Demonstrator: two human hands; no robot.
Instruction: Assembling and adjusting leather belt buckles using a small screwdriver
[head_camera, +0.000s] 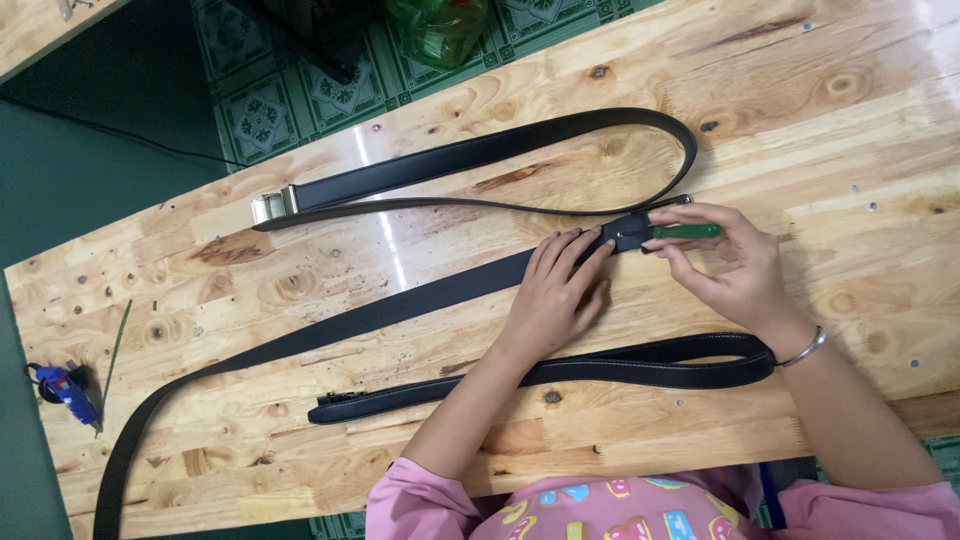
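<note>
Right hand (735, 262) pinches a green-handled tool (686, 231), fingers closed around it, handle lying roughly level, tip pointing left into the belt end (630, 233). Looks like a small screwdriver; the tip is hidden at the belt, can't confirm.

Left hand (558, 290) lies flat, fingers spread narrow, pressing the long black belt (400, 305) down on the bench (860, 120), fingertips just left of the tool tip. It grips nothing, just pins the strap.

Key relation: belt end sits between the two hands, touching both the left fingertips and the tool. Strap's long axis runs from there down-left across the bench and off the near-left edge. Right hand is the nearer one to the belt end; the tool is in line with the strap axis.

Outward: second belt with silver buckle (272, 206) loops across the far side, its thin edge passing just behind the work point. Third belt (560, 372) lies folded nearer the person, under both forearms. Blue glue gun (62, 388) at the far-left bench edge, well apart. Bangle (803, 348) on the right wrist.
</note>
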